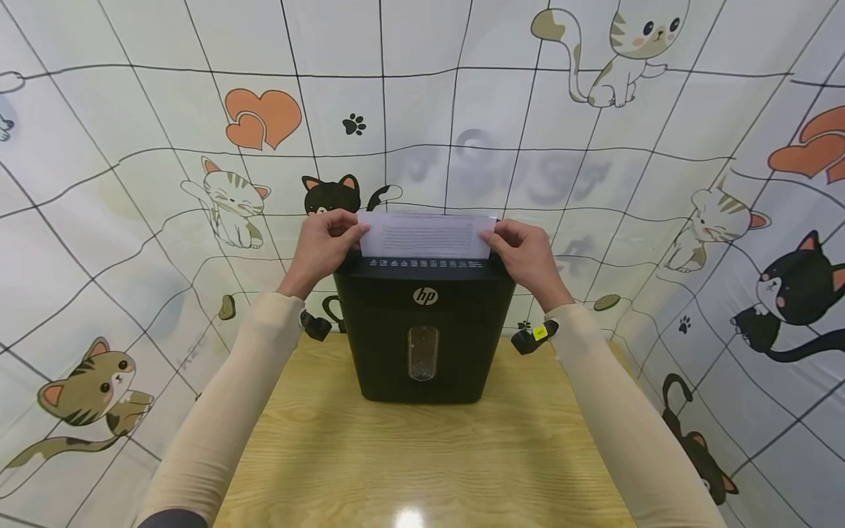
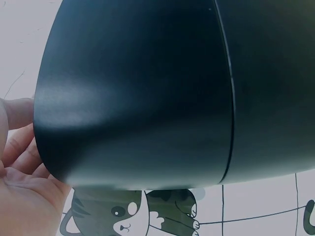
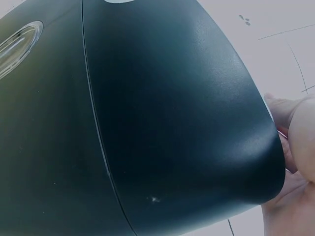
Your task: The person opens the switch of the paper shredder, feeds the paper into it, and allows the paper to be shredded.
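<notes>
A black HP paper shredder (image 1: 396, 301) stands upright on the table, its front window facing me. Above its top, a white printed sheet of paper (image 1: 425, 236) stands upright with its lower edge at the shredder's top. My left hand (image 1: 323, 246) pinches the sheet's left side between thumb and fingers. At the right side, my right hand (image 1: 524, 253) pinches it the same way. In the left wrist view the shredder's dark body (image 2: 133, 98) hides the paper, with the left hand at its edge. The right wrist view likewise shows the shredder (image 3: 182, 108) beside the right hand.
The wood-grain table (image 1: 422, 455) extends in front of the shredder. Behind and at both sides hangs a white sheet-like backdrop (image 1: 422, 110) with grid lines, cartoon cats and hearts. Small black cameras (image 1: 317, 326) are strapped to both wrists.
</notes>
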The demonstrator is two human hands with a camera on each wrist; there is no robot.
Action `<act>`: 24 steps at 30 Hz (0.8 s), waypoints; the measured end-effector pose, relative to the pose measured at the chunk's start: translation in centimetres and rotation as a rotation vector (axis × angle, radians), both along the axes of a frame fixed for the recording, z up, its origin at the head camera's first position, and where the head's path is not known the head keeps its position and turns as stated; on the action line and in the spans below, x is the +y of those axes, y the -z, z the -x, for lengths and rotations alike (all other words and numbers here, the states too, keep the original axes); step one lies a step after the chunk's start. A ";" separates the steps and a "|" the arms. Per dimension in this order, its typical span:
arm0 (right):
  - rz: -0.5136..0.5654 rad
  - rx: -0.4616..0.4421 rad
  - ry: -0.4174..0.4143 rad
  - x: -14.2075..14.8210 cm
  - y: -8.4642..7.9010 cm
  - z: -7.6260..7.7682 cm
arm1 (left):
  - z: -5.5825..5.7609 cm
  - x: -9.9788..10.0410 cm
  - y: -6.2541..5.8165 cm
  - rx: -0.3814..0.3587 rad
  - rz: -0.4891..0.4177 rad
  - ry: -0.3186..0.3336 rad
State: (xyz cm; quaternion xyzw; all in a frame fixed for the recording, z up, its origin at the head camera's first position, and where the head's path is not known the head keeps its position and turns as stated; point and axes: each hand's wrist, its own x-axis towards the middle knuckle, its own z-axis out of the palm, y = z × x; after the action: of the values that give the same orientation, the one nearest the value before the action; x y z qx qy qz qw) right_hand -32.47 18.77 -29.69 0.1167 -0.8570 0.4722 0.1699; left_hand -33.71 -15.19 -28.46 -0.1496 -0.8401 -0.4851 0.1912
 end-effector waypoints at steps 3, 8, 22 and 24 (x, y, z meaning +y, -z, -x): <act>0.003 -0.006 0.002 0.1 0.0 0.0 | 0.0 0.0 0.1 0.002 -0.002 0.007; 0.003 -0.003 0.002 0.1 0.1 0.0 | 0.0 -0.1 0.3 -0.006 -0.012 0.018; 0.003 0.014 -0.003 0.3 0.2 -0.3 | -0.1 -0.2 0.6 -0.001 -0.007 0.030; 0.010 0.021 -0.014 0.4 0.2 -0.3 | -0.2 -0.3 0.6 -0.004 -0.013 0.041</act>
State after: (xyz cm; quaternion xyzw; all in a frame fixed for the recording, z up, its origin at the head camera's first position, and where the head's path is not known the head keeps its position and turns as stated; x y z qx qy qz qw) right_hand -32.12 19.17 -29.90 0.1271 -0.8519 0.4765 0.1763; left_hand -33.51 -15.48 -29.07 -0.1645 -0.8339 -0.4948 0.1807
